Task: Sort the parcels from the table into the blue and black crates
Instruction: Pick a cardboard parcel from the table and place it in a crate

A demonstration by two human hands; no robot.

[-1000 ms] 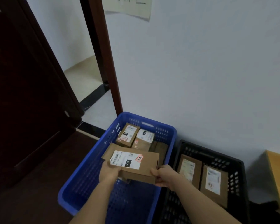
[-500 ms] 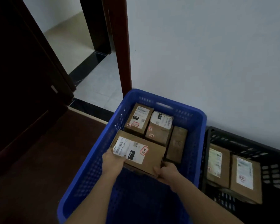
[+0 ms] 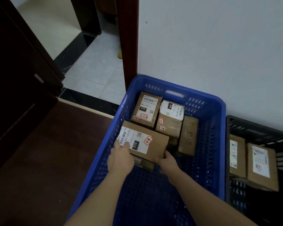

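Both hands, the left hand (image 3: 120,158) and right hand (image 3: 167,162), grip the flat brown cardboard parcel with the white label (image 3: 143,141) low inside the blue plastic crate (image 3: 217,128) at centre frame, seemingly resting on another box, so next the fingers should let go.

Floor (image 3: 39,176): dark reddish-brown, meets pale tile (image 3: 95,69) at a black threshold strip (image 3: 88,100) around 11 o'clock. Directly on it: blue crate (image 3: 217,144) at centre, far end against the white wall; black crate (image 3: 258,128) just beside it at 3 o'clock, sides near touching.
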